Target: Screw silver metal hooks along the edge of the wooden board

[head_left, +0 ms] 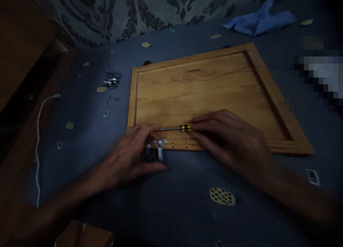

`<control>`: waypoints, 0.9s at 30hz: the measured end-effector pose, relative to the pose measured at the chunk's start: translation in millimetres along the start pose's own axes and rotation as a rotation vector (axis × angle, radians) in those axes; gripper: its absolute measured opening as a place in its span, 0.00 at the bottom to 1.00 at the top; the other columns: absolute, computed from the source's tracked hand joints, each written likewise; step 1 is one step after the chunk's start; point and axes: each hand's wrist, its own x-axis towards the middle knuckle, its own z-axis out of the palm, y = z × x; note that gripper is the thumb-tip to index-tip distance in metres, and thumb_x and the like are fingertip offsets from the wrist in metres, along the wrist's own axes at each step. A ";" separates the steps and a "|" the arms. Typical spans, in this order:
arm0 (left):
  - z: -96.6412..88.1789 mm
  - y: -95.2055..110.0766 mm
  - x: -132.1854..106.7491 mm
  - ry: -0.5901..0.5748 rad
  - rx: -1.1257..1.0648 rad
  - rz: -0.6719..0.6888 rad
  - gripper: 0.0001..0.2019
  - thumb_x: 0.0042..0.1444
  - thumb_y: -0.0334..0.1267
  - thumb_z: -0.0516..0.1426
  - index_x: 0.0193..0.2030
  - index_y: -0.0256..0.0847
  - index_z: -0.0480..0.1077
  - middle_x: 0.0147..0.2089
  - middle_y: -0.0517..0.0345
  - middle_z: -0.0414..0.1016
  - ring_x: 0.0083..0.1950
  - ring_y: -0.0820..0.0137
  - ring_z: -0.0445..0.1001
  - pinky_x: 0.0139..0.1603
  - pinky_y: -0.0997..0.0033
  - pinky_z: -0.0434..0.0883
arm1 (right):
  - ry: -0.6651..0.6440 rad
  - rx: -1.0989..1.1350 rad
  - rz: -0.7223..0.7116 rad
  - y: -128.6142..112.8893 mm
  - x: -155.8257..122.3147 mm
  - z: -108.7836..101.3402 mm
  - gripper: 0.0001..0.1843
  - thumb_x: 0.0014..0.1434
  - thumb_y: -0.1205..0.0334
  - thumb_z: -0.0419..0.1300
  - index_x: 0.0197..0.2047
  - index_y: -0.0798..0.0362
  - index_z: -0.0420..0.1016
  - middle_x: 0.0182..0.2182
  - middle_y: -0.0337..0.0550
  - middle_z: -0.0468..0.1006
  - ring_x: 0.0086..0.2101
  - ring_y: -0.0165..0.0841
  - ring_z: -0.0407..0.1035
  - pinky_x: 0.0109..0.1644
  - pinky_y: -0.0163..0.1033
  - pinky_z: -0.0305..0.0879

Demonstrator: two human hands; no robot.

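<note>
Along the near edge of a framed wooden panel, a person's right hand pinches the yellow-and-black handle of a slim screwdriver between thumb and drawn-together fingers, its shaft pointing left. By the panel's near-left corner, the left hand curves half open around a metal hinge, its fingertips at the shaft's end; whether they grip tool or hinge cannot be told. The panel lies on a patterned blue surface, with loose screws and a cluster of metal fittings off its left edge. Near the surface's far-right corner lies a crumpled blue cloth.
</note>
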 end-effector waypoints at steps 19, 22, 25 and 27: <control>6.6 -3.3 -2.3 0.069 0.001 0.042 0.35 0.55 0.43 0.72 0.65 0.49 0.62 0.52 0.58 0.78 0.54 0.58 0.76 0.54 0.57 0.73 | -0.028 -0.003 0.029 -0.9 -3.7 0.3 0.09 0.68 0.70 0.63 0.50 0.50 0.74 0.45 0.47 0.82 0.45 0.39 0.77 0.48 0.46 0.75; 6.2 -2.6 -2.0 0.063 0.015 0.032 0.34 0.54 0.43 0.72 0.64 0.50 0.62 0.51 0.57 0.78 0.53 0.58 0.77 0.54 0.56 0.74 | -0.016 -0.004 0.050 -2.0 -3.5 -0.6 0.09 0.69 0.69 0.62 0.50 0.49 0.74 0.45 0.46 0.82 0.45 0.39 0.78 0.48 0.47 0.75; 5.9 -1.8 -1.7 0.060 0.025 0.037 0.35 0.55 0.44 0.72 0.65 0.50 0.62 0.51 0.57 0.78 0.53 0.58 0.77 0.54 0.57 0.74 | -0.027 -0.010 0.059 -2.8 -2.6 -2.7 0.08 0.69 0.68 0.62 0.50 0.49 0.74 0.45 0.46 0.82 0.45 0.40 0.78 0.49 0.48 0.76; 5.8 -1.8 -1.7 0.062 0.026 0.039 0.35 0.55 0.44 0.73 0.65 0.50 0.62 0.51 0.58 0.78 0.53 0.58 0.77 0.55 0.57 0.74 | -0.023 -0.051 0.022 -4.8 -2.1 -3.4 0.07 0.69 0.68 0.63 0.49 0.50 0.75 0.45 0.47 0.83 0.44 0.40 0.78 0.47 0.48 0.76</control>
